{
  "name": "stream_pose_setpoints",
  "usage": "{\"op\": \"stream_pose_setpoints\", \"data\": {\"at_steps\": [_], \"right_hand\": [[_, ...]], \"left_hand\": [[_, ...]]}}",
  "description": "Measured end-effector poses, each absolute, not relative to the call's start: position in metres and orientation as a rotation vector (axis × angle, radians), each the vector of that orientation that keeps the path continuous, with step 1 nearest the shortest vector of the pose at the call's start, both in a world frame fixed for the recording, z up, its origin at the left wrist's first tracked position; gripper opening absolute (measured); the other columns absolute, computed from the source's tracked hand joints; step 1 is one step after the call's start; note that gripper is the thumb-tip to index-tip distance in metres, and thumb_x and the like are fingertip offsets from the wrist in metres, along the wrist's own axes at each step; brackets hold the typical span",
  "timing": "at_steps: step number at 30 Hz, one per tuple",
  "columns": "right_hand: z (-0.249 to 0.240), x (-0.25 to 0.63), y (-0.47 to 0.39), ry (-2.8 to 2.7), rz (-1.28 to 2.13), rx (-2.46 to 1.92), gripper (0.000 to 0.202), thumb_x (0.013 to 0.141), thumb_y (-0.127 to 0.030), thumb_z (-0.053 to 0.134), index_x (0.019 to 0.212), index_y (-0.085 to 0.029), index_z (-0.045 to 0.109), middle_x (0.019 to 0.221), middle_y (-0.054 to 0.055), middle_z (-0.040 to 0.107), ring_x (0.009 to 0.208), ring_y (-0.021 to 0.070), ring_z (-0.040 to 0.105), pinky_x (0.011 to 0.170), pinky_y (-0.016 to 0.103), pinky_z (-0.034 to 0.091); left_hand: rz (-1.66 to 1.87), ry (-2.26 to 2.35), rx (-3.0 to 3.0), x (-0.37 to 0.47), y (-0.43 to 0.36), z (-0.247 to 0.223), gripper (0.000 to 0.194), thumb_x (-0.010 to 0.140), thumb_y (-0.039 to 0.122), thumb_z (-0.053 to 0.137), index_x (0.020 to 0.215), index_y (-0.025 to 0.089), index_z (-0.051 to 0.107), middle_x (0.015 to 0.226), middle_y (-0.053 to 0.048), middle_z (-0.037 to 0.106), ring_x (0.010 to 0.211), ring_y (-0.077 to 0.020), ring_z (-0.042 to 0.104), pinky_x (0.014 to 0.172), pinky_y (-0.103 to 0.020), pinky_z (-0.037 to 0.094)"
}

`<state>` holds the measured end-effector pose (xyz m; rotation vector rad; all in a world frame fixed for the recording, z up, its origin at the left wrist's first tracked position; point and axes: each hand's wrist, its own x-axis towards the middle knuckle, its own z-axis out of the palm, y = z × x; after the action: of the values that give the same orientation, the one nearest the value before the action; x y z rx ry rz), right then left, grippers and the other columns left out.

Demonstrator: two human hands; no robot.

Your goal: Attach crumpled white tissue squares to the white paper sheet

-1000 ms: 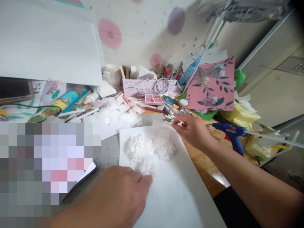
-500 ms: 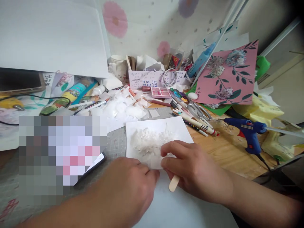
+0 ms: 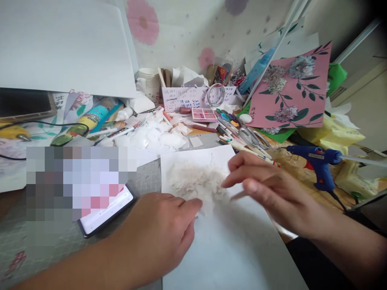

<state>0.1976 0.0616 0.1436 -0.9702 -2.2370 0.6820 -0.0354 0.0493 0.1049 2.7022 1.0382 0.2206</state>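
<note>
On a white sheet of paper (image 3: 223, 245) lies a fluffy cluster of crumpled whitish paper petals (image 3: 193, 177). My left hand (image 3: 169, 225) rests on the sheet at the cluster's near edge, thumb and forefinger pinched on a thin white paper piece (image 3: 207, 207). Right of the cluster is my right hand (image 3: 269, 185), raised a little and partly smeared by motion. A wooden craft stick (image 3: 238, 196) shows below its fingers; the hand hides the rest of it.
A phone (image 3: 105, 213), partly pixelated, lies on the grey cutting mat (image 3: 148, 177) at left. Torn white paper (image 3: 151, 135) is heaped behind. To the right are scissors (image 3: 254, 137), a blue glue gun (image 3: 320, 161) and a pink card (image 3: 290, 96) with paper flowers.
My right hand has moved up and right, away from my left hand, with its fingers more spread. The craft stick has swung round with it. My left hand has barely shifted.
</note>
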Motion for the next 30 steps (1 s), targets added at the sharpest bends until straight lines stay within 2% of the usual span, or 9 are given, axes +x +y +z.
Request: {"op": "stream_pose_setpoints", "data": {"at_steps": [4,8,19,26,30], "right_hand": [[0.151,0.205,0.056,-2.022,0.606,-1.081,0.031,0.099,-0.033,0.034,0.087,-0.019,0.059,0.071,0.0,0.056,0.065,0.0118,0.053,0.057,0.023,0.042],[0.145,0.199,0.051,-1.959,0.804,-1.04,0.027,0.097,-0.034,0.042,0.082,-0.019,0.059,0.067,-0.001,0.055,0.059,0.0101,0.051,0.052,0.021,0.041],[0.134,0.187,0.055,-2.086,0.908,-1.048,0.022,0.093,-0.024,0.047,0.076,-0.015,0.057,0.066,-0.002,0.054,0.057,0.0074,0.048,0.051,0.017,0.037],[0.133,0.181,0.056,-2.297,0.756,-0.987,0.021,0.093,-0.02,0.046,0.075,-0.014,0.056,0.066,-0.001,0.054,0.06,0.0089,0.049,0.057,0.019,0.036],[0.131,0.181,0.055,-2.266,0.762,-1.011,0.023,0.093,-0.022,0.047,0.073,-0.014,0.056,0.063,-0.001,0.051,0.057,0.0088,0.046,0.055,0.02,0.035]], "left_hand": [[0.239,1.043,2.709,-0.037,0.049,0.103,0.031,0.085,0.017,0.037,0.107,0.021,0.057,0.073,-0.001,0.065,0.061,-0.0209,0.062,0.055,-0.037,0.047],[0.213,1.064,2.705,-0.037,0.049,0.102,0.03,0.086,0.018,0.037,0.108,0.022,0.057,0.074,-0.001,0.066,0.062,-0.0212,0.063,0.056,-0.038,0.048],[0.111,1.098,2.695,-0.034,0.051,0.107,0.033,0.086,0.019,0.035,0.113,0.022,0.054,0.071,0.0,0.065,0.061,-0.0219,0.062,0.056,-0.038,0.047],[0.129,1.093,2.705,-0.035,0.051,0.108,0.024,0.084,0.019,0.037,0.089,0.023,0.061,0.061,0.002,0.058,0.055,-0.0188,0.057,0.051,-0.032,0.038],[0.146,1.077,2.703,-0.037,0.051,0.107,0.023,0.084,0.018,0.039,0.091,0.022,0.061,0.064,0.001,0.06,0.058,-0.0164,0.057,0.055,-0.03,0.039]]}}
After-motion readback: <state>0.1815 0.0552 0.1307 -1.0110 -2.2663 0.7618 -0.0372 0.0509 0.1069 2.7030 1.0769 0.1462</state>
